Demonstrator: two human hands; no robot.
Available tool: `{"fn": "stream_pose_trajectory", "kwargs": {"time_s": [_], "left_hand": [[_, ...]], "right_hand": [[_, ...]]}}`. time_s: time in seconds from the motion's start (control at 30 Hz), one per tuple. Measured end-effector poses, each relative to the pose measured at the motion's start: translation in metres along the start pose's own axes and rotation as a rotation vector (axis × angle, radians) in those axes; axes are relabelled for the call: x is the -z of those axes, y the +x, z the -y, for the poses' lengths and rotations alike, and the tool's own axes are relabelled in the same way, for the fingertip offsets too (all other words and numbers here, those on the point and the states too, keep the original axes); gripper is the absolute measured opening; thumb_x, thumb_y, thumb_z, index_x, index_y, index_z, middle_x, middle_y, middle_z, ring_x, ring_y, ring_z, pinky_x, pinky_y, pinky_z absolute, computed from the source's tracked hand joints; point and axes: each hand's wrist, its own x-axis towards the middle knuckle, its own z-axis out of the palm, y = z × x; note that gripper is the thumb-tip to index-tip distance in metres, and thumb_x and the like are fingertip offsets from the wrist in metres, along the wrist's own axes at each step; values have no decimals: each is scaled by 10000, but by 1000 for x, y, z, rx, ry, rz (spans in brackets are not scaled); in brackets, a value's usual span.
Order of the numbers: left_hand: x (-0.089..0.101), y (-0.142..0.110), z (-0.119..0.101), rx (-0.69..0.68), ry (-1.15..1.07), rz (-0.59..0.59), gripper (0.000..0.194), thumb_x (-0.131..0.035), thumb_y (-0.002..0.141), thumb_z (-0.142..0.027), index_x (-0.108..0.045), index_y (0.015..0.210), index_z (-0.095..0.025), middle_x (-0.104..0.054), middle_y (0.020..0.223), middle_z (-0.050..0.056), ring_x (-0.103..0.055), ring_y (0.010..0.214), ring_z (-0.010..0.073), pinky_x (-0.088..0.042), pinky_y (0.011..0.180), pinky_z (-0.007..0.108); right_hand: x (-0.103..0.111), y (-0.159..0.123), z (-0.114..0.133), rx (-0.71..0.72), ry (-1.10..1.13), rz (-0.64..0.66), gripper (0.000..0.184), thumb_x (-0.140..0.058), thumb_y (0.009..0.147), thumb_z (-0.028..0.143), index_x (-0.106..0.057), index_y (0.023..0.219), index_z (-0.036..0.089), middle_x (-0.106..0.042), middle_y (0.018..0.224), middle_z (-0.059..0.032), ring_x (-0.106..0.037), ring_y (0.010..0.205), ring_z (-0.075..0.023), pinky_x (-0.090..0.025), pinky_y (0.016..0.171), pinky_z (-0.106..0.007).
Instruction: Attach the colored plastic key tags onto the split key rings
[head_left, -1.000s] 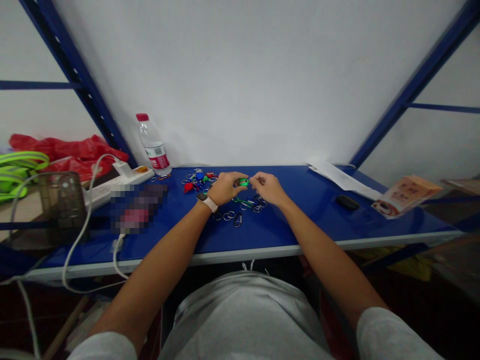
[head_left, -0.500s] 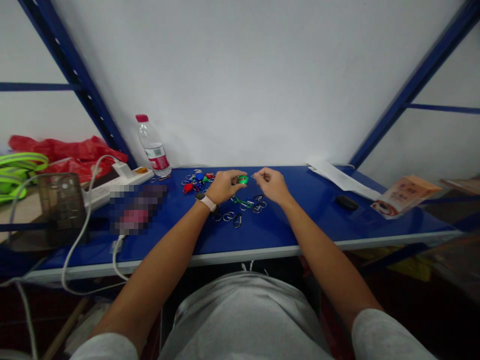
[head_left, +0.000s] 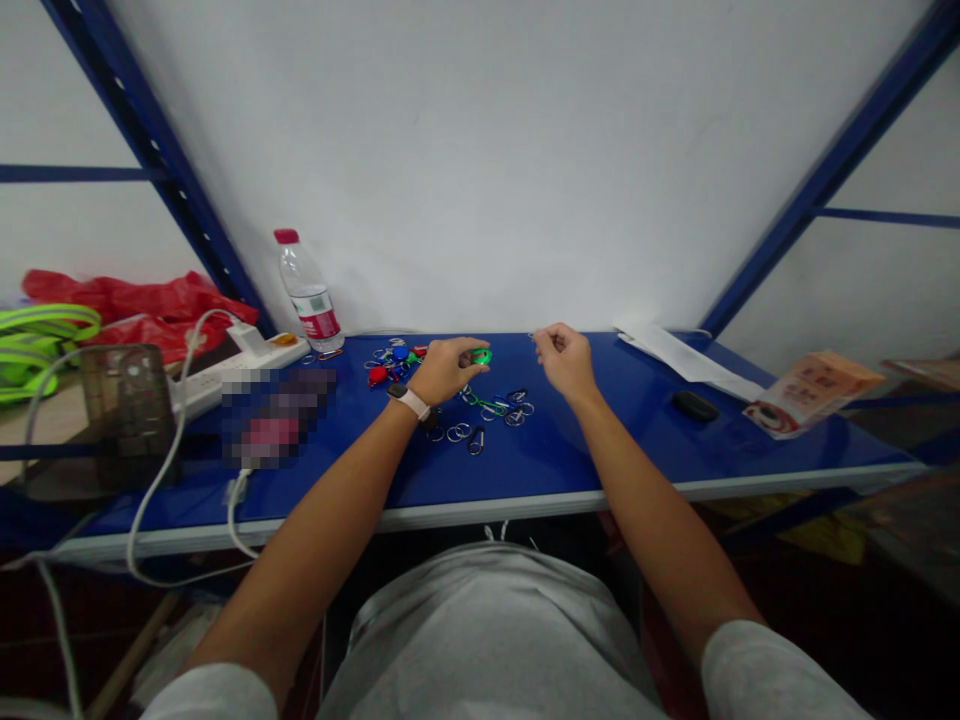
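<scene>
My left hand (head_left: 444, 368), with a watch on its wrist, is closed with thumb and fingers around a shiny green rounded piece (head_left: 481, 356). To its right and apart from it, my right hand (head_left: 564, 358) is closed in a pinch. A tiny metal bit (head_left: 532, 338) shows at its fingertips, too small to name. Below and between the hands lie loose key rings (head_left: 459, 433), a dark carabiner clip (head_left: 476, 440) and a green clip (head_left: 472, 398). Left of my left hand is a pile with a red round piece (head_left: 377, 375) and a blue round piece (head_left: 400, 354).
A water bottle (head_left: 311, 300) stands at the back left. Nearby are a white power strip (head_left: 217, 382), a phone-like blurred item (head_left: 277, 425) and cables. On the right lie white papers (head_left: 679, 362), a black case (head_left: 694, 405) and an orange-white box (head_left: 814, 393).
My right hand has moved right and slightly away, widening the gap to my left hand. My left hand still grips the green piece and has shifted slightly left.
</scene>
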Motion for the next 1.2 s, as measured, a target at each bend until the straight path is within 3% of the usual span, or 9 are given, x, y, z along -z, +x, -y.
{"fn": "stream_pose_trajectory", "kwargs": {"time_s": [0.83, 1.2], "left_hand": [[-11, 1, 3, -98, -12, 33, 330, -738, 791, -215, -707, 1111, -141, -755, 970, 75, -668, 746, 153, -528, 760, 280], [-9, 1, 1, -85, -19, 44, 325, -722, 799, -230, -705, 1114, -153, -752, 990, 80, -674, 771, 161, -532, 781, 292]], "right_hand": [[-19, -20, 14, 44, -91, 285, 269, -536, 846, 422, -609, 728, 191, -619, 636, -11, -546, 582, -149, -405, 582, -274], [-19, -21, 17, 68, -109, 290, 263, -538, 855, 408, -601, 713, 196, -583, 607, 8, -515, 565, -140, -380, 565, -267]]}}
